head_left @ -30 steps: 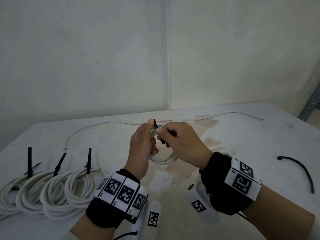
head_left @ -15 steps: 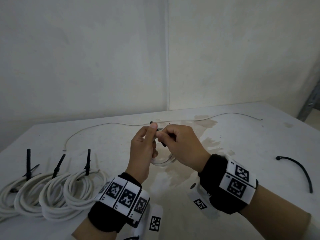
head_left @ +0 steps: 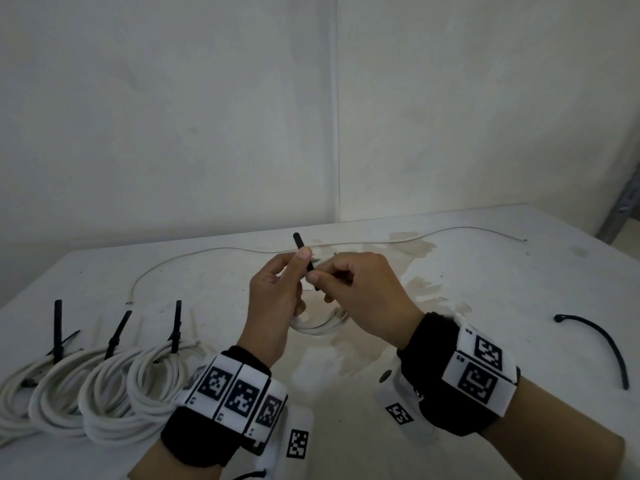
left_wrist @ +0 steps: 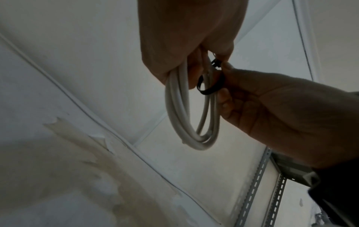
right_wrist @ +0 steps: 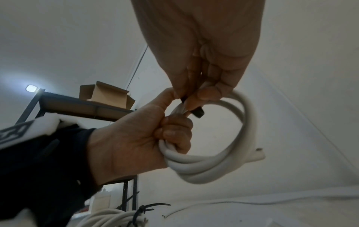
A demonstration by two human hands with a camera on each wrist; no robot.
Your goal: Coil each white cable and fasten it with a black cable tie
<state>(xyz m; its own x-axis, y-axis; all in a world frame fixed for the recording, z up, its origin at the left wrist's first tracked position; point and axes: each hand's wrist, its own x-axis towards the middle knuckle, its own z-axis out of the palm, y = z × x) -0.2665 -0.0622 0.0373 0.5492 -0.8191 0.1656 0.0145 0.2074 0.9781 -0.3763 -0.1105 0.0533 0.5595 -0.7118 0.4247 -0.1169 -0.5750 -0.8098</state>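
Note:
A small coil of white cable point(head_left: 320, 328) hangs above the table's middle, gripped in the curled fingers of my left hand point(head_left: 300, 263). A black cable tie point(head_left: 298, 241) is looped round the coil; its tail stands up past my left thumb. My right hand point(head_left: 318, 278) pinches the tie close against the left hand. In the left wrist view the coil point(left_wrist: 179, 110) hangs from the left hand point(left_wrist: 186, 50), with the tie's loop point(left_wrist: 208, 86) held by the right hand point(left_wrist: 272, 110). The right wrist view shows the tie's head point(right_wrist: 196, 113) under my right hand point(right_wrist: 191, 93) and the coil point(right_wrist: 209, 165).
Three tied coils point(head_left: 104, 386) lie at the table's left front, their black tie tails upright. A loose white cable point(head_left: 207, 251) runs along the table's back. A spare black tie point(head_left: 604, 344) lies at the right. A shelf holding a cardboard box point(right_wrist: 104, 94) stands beyond.
The tie's tail now sticks out farther above my left thumb. Both hands stay together over the coil, slightly higher than before.

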